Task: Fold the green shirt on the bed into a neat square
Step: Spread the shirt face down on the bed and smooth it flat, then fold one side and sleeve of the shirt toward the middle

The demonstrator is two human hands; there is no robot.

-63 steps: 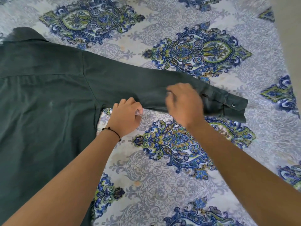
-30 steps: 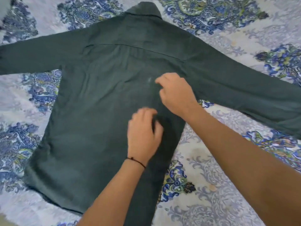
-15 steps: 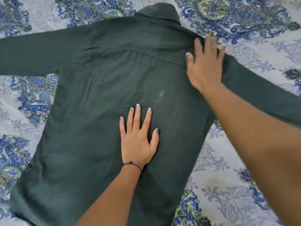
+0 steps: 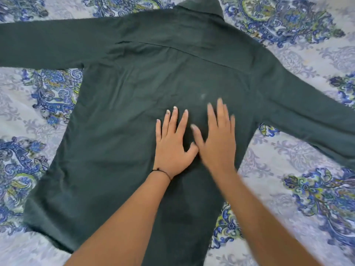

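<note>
Bed carries the green shirt back-up, collar far, sleeves spread left and right. Step in hand is probably smoothing: sweep flat palms outward from centre toward the side seams with even pressure, so no crease gets folded in. Left hand and right hand, fingers straight and spread, press the mid-back, holding nothing.

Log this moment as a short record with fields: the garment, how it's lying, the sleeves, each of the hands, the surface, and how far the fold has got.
garment: green shirt
lie: spread flat, back side up, collar at the far end
sleeves: both stretched out to the sides, unfolded
left hand: palm down on the shirt's back, fingers straight and spread; thin black wrist cord
right hand: palm down close beside the left, motion-blurred
surface: patterned bed sheet
fold progress: no fold made yet
</note>
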